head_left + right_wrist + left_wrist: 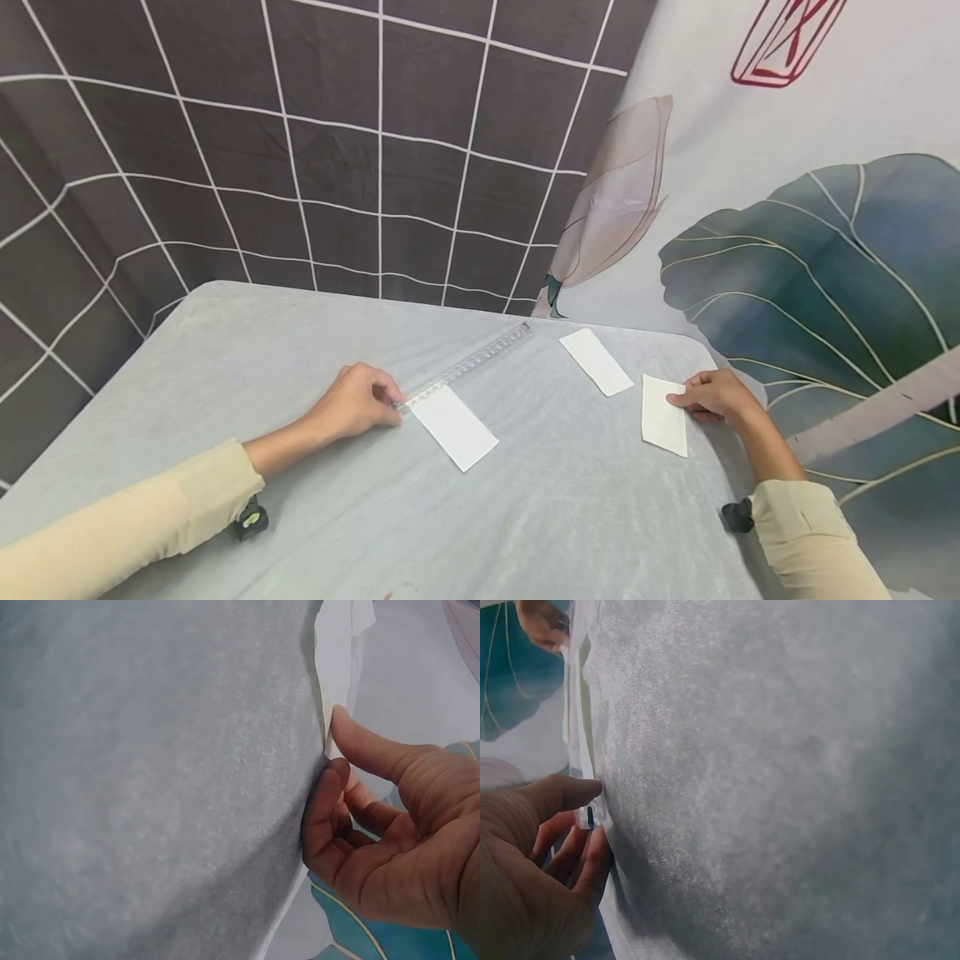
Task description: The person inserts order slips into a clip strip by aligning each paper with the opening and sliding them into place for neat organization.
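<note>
My left hand pinches the near-left end of a clear plastic ruler, which slants away to the back right. Under the ruler lies the upper end of a white rectangular piece, like paper or card. In the left wrist view the ruler's end shows between thumb and fingers. On the right, my right hand grips the right edge of a second white piece between thumb and fingers. That piece appears edge-on in the right wrist view; its edge looks slightly uneven.
A third white rectangle lies between the ruler and the right hand, towards the back. A pale grey cloth covers the table. Behind stand a dark gridded curtain and a white leaf-printed hanging, close to the table's back and right edges.
</note>
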`<act>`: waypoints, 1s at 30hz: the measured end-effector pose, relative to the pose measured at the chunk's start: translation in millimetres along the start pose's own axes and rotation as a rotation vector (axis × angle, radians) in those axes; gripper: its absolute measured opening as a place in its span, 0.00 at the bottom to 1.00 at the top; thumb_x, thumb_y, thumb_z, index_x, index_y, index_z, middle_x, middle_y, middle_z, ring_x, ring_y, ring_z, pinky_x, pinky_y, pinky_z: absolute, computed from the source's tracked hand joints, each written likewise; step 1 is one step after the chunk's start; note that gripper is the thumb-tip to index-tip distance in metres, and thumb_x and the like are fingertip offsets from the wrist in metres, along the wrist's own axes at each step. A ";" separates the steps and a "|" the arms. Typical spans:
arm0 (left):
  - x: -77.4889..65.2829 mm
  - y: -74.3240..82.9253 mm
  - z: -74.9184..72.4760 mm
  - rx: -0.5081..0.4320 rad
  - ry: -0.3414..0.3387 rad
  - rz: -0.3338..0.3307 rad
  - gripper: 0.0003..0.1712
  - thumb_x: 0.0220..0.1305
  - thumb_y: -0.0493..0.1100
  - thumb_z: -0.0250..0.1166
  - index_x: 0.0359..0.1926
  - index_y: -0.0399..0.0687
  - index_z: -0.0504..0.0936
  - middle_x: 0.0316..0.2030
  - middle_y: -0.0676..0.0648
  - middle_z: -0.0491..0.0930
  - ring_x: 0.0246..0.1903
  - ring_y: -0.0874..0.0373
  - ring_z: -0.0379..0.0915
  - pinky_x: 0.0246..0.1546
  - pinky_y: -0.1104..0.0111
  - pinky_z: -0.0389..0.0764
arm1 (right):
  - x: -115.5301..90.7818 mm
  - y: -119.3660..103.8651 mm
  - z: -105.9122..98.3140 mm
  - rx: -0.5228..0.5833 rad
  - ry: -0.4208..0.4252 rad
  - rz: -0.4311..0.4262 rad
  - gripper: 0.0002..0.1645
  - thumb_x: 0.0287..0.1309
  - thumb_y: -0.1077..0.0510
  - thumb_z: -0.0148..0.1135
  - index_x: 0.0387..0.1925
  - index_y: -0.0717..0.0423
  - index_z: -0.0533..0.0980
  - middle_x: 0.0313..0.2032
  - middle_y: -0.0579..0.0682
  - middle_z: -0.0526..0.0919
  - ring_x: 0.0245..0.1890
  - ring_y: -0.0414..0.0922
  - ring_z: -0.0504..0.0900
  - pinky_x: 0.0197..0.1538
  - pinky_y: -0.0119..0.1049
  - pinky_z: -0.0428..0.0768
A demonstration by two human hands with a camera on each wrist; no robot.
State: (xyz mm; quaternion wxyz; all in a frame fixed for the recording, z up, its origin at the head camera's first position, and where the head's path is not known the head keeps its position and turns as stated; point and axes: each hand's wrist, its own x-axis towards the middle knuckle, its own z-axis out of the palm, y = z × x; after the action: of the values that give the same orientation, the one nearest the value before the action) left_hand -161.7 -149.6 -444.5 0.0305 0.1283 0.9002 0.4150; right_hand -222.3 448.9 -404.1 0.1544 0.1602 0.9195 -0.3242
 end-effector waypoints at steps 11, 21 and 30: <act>13.4 -38.5 13.3 -0.009 0.011 0.043 0.13 0.42 0.43 0.87 0.32 0.61 0.95 0.32 0.57 0.92 0.36 0.61 0.84 0.40 0.67 0.83 | -0.1 -0.3 -0.8 -0.024 -0.029 -0.016 0.17 0.68 0.56 0.78 0.35 0.56 0.74 0.26 0.45 0.75 0.29 0.42 0.73 0.33 0.34 0.78; 6.3 -17.0 4.1 -0.045 0.021 0.088 0.11 0.44 0.39 0.85 0.33 0.52 0.96 0.30 0.55 0.93 0.33 0.59 0.86 0.38 0.68 0.84 | -0.2 -4.2 -6.5 0.010 -0.089 -0.018 0.15 0.71 0.55 0.75 0.35 0.53 0.76 0.24 0.42 0.76 0.27 0.41 0.74 0.33 0.36 0.76; 7.9 -23.2 6.5 -0.034 0.034 0.090 0.12 0.43 0.39 0.86 0.33 0.51 0.95 0.30 0.53 0.93 0.33 0.58 0.85 0.37 0.67 0.83 | 3.2 -2.9 -12.3 0.053 -0.125 -0.023 0.11 0.72 0.56 0.70 0.41 0.56 0.75 0.28 0.38 0.87 0.32 0.34 0.84 0.38 0.32 0.85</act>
State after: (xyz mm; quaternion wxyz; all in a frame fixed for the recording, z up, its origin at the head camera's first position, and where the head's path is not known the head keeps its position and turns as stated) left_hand -173.0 -157.2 -465.8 -0.0014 0.1608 0.8868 0.4332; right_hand -228.5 455.3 -394.7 0.2034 0.1330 0.9009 -0.3596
